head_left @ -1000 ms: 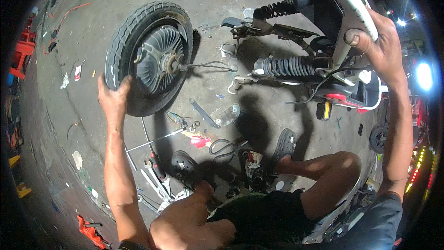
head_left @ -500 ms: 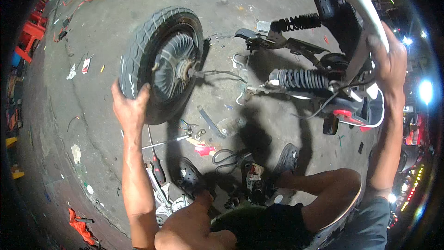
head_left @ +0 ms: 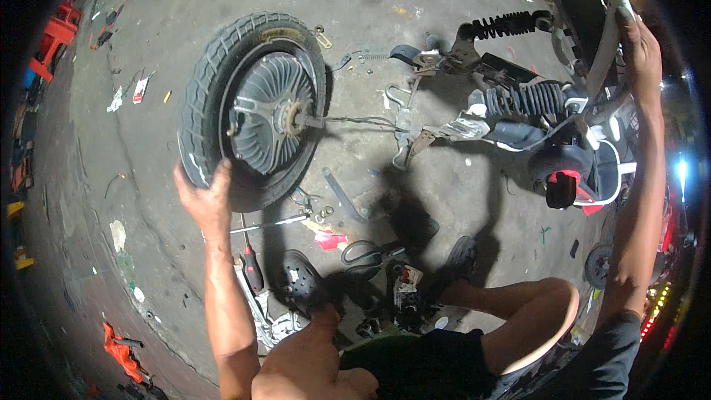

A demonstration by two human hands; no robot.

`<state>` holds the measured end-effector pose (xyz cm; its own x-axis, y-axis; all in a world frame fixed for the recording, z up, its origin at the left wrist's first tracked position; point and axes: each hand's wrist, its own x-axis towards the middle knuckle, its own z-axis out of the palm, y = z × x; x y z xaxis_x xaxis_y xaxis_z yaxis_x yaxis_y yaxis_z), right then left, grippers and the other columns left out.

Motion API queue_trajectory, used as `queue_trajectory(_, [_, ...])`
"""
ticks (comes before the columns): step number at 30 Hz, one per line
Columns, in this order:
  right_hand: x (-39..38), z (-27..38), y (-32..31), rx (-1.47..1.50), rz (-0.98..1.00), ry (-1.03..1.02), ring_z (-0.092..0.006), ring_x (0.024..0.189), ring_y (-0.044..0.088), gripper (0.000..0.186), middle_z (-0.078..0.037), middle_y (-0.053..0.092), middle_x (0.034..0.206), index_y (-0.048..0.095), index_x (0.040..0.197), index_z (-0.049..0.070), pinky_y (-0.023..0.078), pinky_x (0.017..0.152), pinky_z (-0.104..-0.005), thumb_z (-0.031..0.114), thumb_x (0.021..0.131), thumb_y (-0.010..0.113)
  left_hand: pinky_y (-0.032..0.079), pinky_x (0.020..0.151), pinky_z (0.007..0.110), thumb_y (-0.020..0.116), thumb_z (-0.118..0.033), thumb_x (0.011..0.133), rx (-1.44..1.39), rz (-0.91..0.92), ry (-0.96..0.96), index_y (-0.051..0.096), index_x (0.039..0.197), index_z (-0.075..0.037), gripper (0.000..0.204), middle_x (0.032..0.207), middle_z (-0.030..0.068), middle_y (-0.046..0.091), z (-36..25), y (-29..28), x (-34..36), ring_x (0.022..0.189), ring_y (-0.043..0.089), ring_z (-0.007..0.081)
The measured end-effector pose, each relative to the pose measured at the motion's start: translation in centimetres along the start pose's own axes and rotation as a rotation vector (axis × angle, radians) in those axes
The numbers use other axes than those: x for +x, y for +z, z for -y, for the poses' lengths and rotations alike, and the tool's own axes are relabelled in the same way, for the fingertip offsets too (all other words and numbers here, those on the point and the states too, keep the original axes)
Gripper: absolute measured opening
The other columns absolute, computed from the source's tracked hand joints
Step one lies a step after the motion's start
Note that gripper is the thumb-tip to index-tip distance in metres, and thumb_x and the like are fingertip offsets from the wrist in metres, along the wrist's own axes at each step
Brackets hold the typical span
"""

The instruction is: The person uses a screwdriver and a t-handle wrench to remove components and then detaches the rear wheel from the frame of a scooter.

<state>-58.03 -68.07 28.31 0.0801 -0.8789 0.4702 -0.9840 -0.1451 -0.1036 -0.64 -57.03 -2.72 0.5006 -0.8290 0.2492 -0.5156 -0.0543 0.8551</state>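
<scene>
My left hand (head_left: 204,196) is closed on the near edge of a black scooter wheel (head_left: 204,96), thumb on one side of the tyre and fingers on the other. At its centre sits a finned hub motor (head_left: 270,115), from whose axle a dark cable (head_left: 359,118) runs right to a metal bracket (head_left: 404,130). My right hand (head_left: 643,55) wraps round a pale tube of the tipped scooter frame (head_left: 611,37). Two coil-spring shock absorbers, one black (head_left: 503,26) and one grey (head_left: 526,100), stretch across that frame's rear end. The axle stands apart from the bracket.
Near my feet lie a red-and-black screwdriver (head_left: 252,270), a long metal bar (head_left: 343,196), a ratchet-like rod (head_left: 274,224) and a red scrap (head_left: 329,240). An orange tool (head_left: 124,352) rests at the lower left. Red plastic items (head_left: 55,41) stand at the far left.
The wheel has shifted slightly left and tilted, showing more of its hub face. My right hand has moved up and right with the frame, whose shock absorbers have swung right.
</scene>
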Motion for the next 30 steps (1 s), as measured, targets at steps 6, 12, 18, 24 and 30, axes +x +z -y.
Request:
queue_trajectory(6, [-0.7, 0.3, -0.2, -0.018, 0.016, -0.043, -0.0208, 0.109, 0.059, 0.065, -0.014, 0.064, 0.117, 0.055, 0.133, -0.001, 0.044, 0.097, -0.0319, 0.054, 0.099, 0.045, 0.047, 0.088, 0.035, 0.079, -0.031, 0.075, 0.029, 0.1, -0.056, 0.055, 0.119, 0.008, 0.064, 0.105, 0.0179, 0.065, -2.2, 1.8, 5.1, 0.095, 0.06, 0.024])
queue_trajectory(12, [-1.5, 2.6, 0.6, 0.028, -0.023, -0.037, -0.0245, 0.108, 0.061, 0.069, -0.017, 0.064, 0.117, 0.053, 0.137, 0.003, 0.046, 0.095, -0.0349, 0.059, 0.096, 0.045, 0.048, 0.086, 0.035, 0.079, -0.038, 0.073, 0.19, 0.089, -0.101, 0.049, 0.125, 0.014, 0.08, 0.105, 0.021, 0.066, -4.9, 4.6, 10.3, 0.094, 0.062, 0.0243])
queue_trajectory(18, [-2.1, 3.3, 0.4, -0.117, 0.031, -0.025, -0.0252, 0.105, 0.063, 0.075, -0.019, 0.064, 0.116, 0.053, 0.138, 0.006, 0.049, 0.09, -0.0354, 0.066, 0.093, 0.045, 0.043, 0.1, 0.042, 0.076, -0.041, 0.074, 0.234, 0.063, -0.04, 0.039, 0.137, 0.011, 0.089, 0.126, 0.0333, 0.055, 2.4, 6.3, 13.9, 0.117, 0.057, 0.0408])
queue_trajectory(24, [-2.2, -0.6, 0.8, -0.179, -0.038, 0.001, -0.0266, 0.115, 0.06, 0.071, -0.018, 0.06, 0.126, 0.052, 0.139, 0.008, 0.048, 0.097, -0.0366, 0.063, 0.094, 0.046, 0.037, 0.106, 0.044, 0.076, -0.028, 0.077, 0.312, 0.084, -0.261, 0.037, 0.14, 0.009, 0.083, 0.134, 0.0325, 0.048, 8.9, 3.9, 12.9, 0.125, 0.048, 0.042])
queue_trajectory(30, [-0.8, 0.6, 0.7, -0.059, 0.014, -0.065, -0.0292, 0.122, 0.056, 0.068, -0.017, 0.056, 0.132, 0.049, 0.142, 0.01, 0.046, 0.102, -0.0376, 0.06, 0.095, 0.045, 0.05, 0.085, 0.042, 0.069, -0.015, 0.082, 0.35, 0.15, 0.625, 0.063, 0.112, -0.003, 0.033, 0.101, 0.0171, 0.066, 2.0, 7.6, 5.3, 0.097, 0.063, 0.036])
